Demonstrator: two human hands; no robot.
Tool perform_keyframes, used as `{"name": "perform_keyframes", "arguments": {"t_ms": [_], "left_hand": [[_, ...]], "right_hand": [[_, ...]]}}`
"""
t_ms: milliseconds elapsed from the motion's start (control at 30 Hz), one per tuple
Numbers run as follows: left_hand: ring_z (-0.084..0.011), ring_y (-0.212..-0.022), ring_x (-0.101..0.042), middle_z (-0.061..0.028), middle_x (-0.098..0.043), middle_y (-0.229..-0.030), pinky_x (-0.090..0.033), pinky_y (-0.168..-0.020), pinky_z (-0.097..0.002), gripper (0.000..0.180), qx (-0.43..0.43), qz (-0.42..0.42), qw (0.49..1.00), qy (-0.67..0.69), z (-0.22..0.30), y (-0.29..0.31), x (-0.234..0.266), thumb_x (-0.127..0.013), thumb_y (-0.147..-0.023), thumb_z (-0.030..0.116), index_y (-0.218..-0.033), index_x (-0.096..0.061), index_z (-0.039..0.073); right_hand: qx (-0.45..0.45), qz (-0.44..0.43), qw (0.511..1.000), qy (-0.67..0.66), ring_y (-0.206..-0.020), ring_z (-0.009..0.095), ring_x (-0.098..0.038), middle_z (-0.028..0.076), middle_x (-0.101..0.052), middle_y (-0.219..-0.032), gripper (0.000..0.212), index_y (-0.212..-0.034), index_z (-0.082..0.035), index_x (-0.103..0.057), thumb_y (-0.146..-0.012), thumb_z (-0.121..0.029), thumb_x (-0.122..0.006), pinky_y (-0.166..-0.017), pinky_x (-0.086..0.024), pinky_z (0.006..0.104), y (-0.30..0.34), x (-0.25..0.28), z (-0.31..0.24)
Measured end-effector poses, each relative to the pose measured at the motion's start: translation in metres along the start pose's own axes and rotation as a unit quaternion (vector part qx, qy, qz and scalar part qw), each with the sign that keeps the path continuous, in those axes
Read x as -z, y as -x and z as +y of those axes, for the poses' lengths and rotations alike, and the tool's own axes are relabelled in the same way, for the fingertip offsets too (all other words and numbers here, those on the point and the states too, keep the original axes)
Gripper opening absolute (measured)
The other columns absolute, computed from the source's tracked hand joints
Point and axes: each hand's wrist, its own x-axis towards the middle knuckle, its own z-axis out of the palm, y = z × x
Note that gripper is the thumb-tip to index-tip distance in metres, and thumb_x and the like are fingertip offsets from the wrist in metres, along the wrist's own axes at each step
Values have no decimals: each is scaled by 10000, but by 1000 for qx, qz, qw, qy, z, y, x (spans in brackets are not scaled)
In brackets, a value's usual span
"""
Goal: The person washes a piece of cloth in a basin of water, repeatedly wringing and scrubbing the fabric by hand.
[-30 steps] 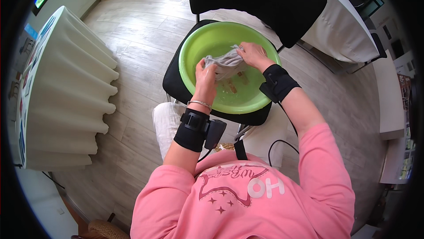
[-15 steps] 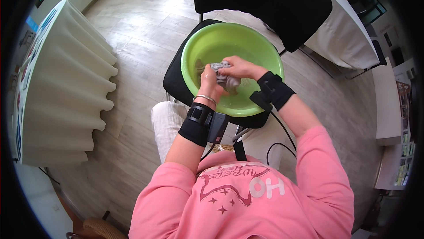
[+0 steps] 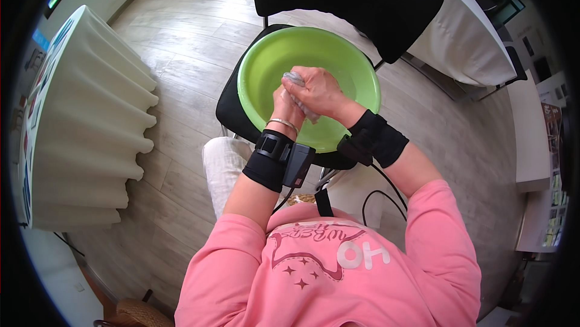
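Observation:
A bunched grey-white cloth is squeezed between my two hands above the green basin. My right hand is wrapped over it, and a fold pokes out at the top between thumb and fingers. My left hand is closed on the cloth from the left, its fingers partly hidden behind the right hand. A loose end hangs below the hands. The round plastic basin rests on the seat of a black chair; water seems to lie in its bottom.
The black chair back rises beyond the basin. On the left stands a round table with a white cloth; another draped table is at the far right. Cables hang from the black wrist devices.
My hands have come closer together and gathered the cloth into a tight bundle. The right hand has turned over the cloth, which was looser and lower in the basin before.

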Motion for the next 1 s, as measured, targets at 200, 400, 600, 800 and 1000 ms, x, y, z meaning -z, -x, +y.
{"name": "perform_keyframes", "arguments": {"t_ms": [200,400,600,800,1000], "left_hand": [[-217,-760,-578,-79,-580,-859,-497,-641,-341,259,-9,0,1000,2,-8,-4,-9,-368,-918,257,-921,-525,50],[-190,-767,-569,-78,-576,-861,-480,-659,-314,267,-23,43,994,-99,-7,0,-11,-379,-899,226,-949,-517,3],[-157,-842,-569,-82,-567,-941,-472,-724,-291,287,-94,-88,915,-382,17,14,3,-468,-866,241,-1009,-517,-2],[-318,-836,-542,-178,-555,-881,-423,-777,-381,261,-269,-14,687,-675,27,5,34,-525,-792,201,-942,-553,-10],[-127,-722,-483,-41,-529,-816,-391,-630,-280,238,-61,-15,907,-417,28,24,22,-557,-824,259,-886,-539,31]], "right_hand": [[-17,29,991,127,-619,311,-576,117,-592,-643,310,-677,-70,-576,-818,-338,-514,-574,-452,386,-7,3,13],[-71,-9,978,194,-719,333,-595,152,-623,-751,314,-753,-67,-626,-810,-354,-512,-657,-469,413,-15,22,35],[-180,-78,969,150,-795,313,-591,130,-628,-836,357,-872,-96,-632,-841,-410,-466,-707,-457,401,9,46,72],[-194,-120,966,120,-778,293,-597,111,-633,-790,327,-919,-111,-633,-839,-387,-476,-728,-453,385,25,57,64],[-157,21,984,78,-781,305,-590,139,-622,-812,310,-901,-47,-600,-815,-329,-506,-714,-452,393,39,54,78]]}}
